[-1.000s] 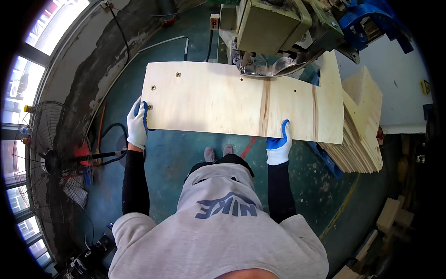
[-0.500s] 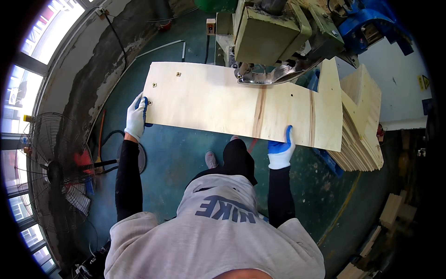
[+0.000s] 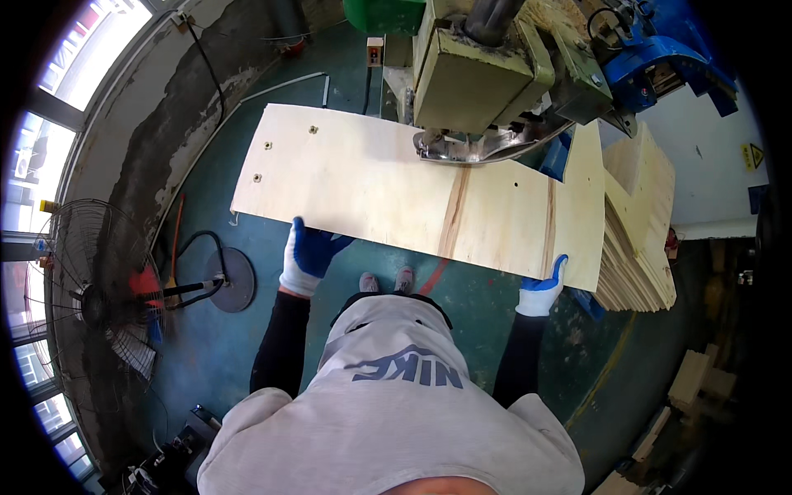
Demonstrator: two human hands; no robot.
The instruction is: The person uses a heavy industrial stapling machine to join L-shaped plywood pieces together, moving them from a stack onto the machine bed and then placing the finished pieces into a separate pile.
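Observation:
A pale plywood board (image 3: 363, 181) with two brown grain stripes spans the space before me under the machine's metal guard (image 3: 487, 147). Three small brass-coloured metal inserts are set near its left end, and a dark hole shows toward the right. My left hand (image 3: 308, 254), in a white and blue glove, grips the near edge left of centre, thumb along the edge and fingers partly under the wood. At the near right corner, my right hand (image 3: 542, 289) in a matching glove pinches the board, thumb on top, fingers hidden beneath.
The green machine head (image 3: 483, 78) overhangs the board's far side, with a blue machine part (image 3: 668, 62) beside it. Stacked cut plywood (image 3: 639, 239) stands at right. A caged fan (image 3: 95, 305) and its round base (image 3: 231, 280) are at left. Wood blocks (image 3: 693, 375) lie lower right.
My left hand has moved from the board's left end to its near edge. My right hand has slid right along that edge. The board has turned slightly, its right end nearer me.

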